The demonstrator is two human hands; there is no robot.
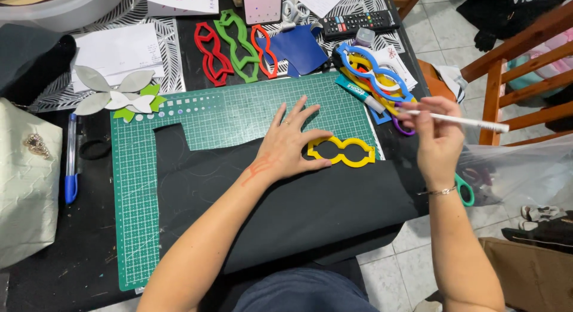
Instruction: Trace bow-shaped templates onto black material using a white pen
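Nearest the camera, the person's lap in dark blue cloth (304,291) sat at the table's near edge. A large black sheet (286,204) draped over that edge, covering much of the green cutting mat (134,198). The dark table (71,270) was crowded at its far side with red and green templates (233,46), a blue sheet (298,49) and a remote control (358,22). Right of the table lay tiled floor (441,37) and a wooden chair (513,67). The left hand (289,148) lay flat, fingers spread wide, pressing the yellow template (341,152) onto the black sheet. The right hand (439,142) hovered just right of it, pinching a white pen (459,121).
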